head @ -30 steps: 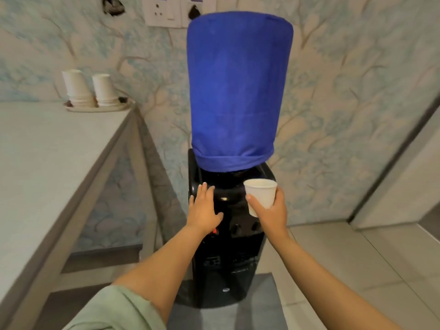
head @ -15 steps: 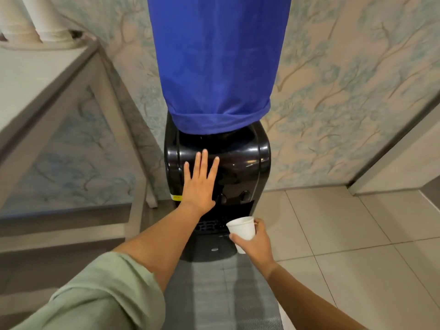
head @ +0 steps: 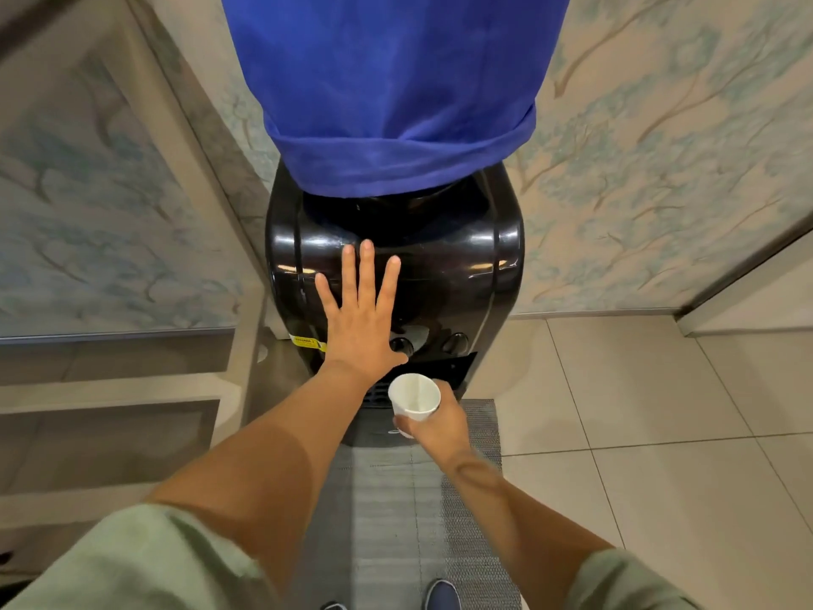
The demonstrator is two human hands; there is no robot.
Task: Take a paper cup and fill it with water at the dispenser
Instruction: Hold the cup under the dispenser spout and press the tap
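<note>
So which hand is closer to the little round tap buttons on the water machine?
The left hand. It lies flat on the black dispenser, its thumb right beside the tap buttons. The right hand is lower, holding the paper cup below them.
</note>
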